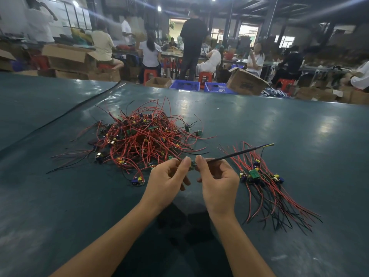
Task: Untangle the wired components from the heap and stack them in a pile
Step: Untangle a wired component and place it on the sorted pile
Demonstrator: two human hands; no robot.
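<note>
A tangled heap [139, 136] of small green circuit boards with red and black wires lies on the dark green table, just beyond my hands. A sorted pile [261, 176] of the same wired components lies to the right, wires trailing toward me. Between both hands sits one small green board [192, 165]. My left hand [169, 180] pinches its left side and my right hand [217, 178] pinches its right side. Its dark wires [239, 152] stick out to the upper right, over the sorted pile.
The table [299, 126] stretches wide on every side. One loose board [137, 181] lies just left of my left hand. A black cable [79, 108] runs across the far left. Beyond the far edge are cardboard boxes, blue crates [185, 84] and seated people.
</note>
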